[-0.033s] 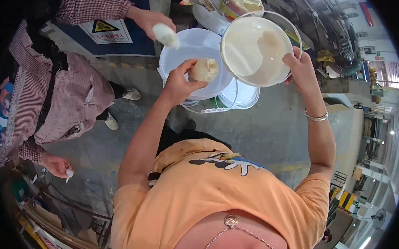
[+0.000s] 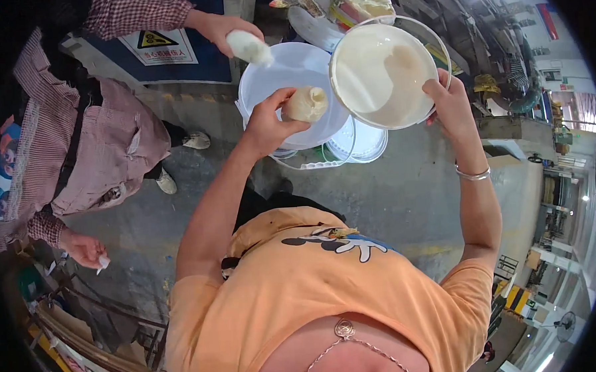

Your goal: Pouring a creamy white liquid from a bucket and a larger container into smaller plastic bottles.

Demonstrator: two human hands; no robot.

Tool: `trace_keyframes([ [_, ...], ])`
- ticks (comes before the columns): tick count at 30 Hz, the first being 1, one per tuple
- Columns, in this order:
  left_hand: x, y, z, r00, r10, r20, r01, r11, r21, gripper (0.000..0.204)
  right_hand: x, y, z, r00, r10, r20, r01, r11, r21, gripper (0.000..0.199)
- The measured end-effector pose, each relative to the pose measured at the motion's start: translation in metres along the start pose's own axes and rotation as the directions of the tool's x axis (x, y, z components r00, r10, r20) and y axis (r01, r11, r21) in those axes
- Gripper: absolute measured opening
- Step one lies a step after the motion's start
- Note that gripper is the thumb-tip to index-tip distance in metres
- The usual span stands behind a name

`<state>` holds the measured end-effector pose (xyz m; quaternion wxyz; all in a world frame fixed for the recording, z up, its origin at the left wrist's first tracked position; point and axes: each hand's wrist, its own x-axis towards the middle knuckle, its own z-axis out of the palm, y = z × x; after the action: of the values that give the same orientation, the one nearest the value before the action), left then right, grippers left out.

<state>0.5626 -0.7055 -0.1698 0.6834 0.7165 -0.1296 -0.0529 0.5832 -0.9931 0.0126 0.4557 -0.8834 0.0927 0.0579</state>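
Note:
My left hand (image 2: 272, 126) is closed round a small translucent bottle (image 2: 302, 106) with creamy stuff inside and an uncapped mouth toward me. It is held above the inside of a large white bucket (image 2: 252, 88). My right hand (image 2: 448, 99) grips the right rim of a smaller white bucket (image 2: 348, 110), which tilts toward the large one. Glossy cream-white liquid (image 2: 366, 73) coats or fills it; how deep cannot be told. Its handle (image 2: 431, 30) arches over the far side. Across the large bucket, a co-worker's hand (image 2: 221, 31) holds a white bottle (image 2: 247, 48).
A white lid or tub (image 2: 366, 143) lies below the large bucket. Behind stand a white container (image 2: 314, 27) and an opened sack (image 2: 363, 2). The co-worker (image 2: 109, 134) stands at left, the other hand (image 2: 84, 248) holding a small white scrap. A blue panel with a warning sign (image 2: 159, 49) is behind.
The co-worker's bottle has shifted slightly right and up. The co-worker's lower hand has dropped a touch. My hands, the small bottle and the tilted bucket look the same.

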Motion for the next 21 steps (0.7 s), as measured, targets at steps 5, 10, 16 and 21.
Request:
trace_keyframes([
  [5,0.012,0.006,-0.008,0.999,-0.037,0.008,0.037,0.998,0.045,0.065,0.011,-0.017,0.004,1.000,0.007,-0.024,-0.007,1.000,-0.022,0.015],
  [10,0.024,0.004,-0.015,0.999,-0.029,0.020,0.028,0.999,0.043,0.066,0.023,-0.025,0.009,0.998,0.013,-0.062,-0.018,0.997,-0.080,0.016],
  [16,0.036,-0.005,-0.019,0.998,-0.037,0.048,0.037,0.999,0.011,0.064,0.039,-0.025,0.013,1.000,-0.009,-0.024,0.005,0.989,-0.147,0.018],
  [21,0.046,-0.012,-0.025,0.997,-0.049,0.064,0.052,0.998,-0.037,0.065,0.045,-0.041,0.024,0.998,-0.012,-0.067,-0.001,0.980,-0.197,0.017],
])
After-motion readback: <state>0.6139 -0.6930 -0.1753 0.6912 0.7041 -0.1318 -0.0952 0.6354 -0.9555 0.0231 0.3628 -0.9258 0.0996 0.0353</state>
